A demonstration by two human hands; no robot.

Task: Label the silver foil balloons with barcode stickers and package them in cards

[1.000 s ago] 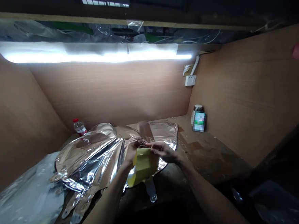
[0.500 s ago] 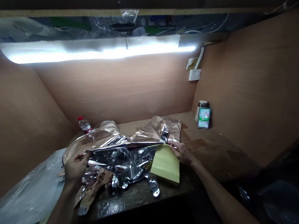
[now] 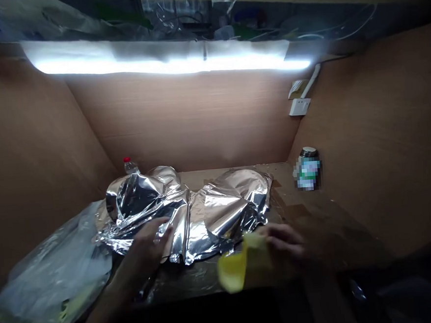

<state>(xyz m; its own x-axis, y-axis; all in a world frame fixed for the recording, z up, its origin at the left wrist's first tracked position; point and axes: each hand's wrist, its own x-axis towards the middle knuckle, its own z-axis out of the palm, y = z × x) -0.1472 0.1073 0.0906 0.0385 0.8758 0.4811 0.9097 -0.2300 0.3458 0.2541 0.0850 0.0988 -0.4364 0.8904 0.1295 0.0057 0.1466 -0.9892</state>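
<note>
Looks like a makeshift workshop booth to me: bare plywood walls (image 3: pixel 183 119), a scuffed wooden workbench (image 3: pixel 315 218) with crumpled foil sheeting (image 3: pixel 190 217) on it, a strip light (image 3: pixel 164 59) overhead, and a white wall plate (image 3: pixel 299 107).

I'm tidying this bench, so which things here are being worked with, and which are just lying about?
Being worked with:
- right hand, holding a yellow sheet
- left hand, over crumpled silver foil

Lying about:
- clear plastic bag
- red-capped plastic bottle
- jar with a blurred label
</note>
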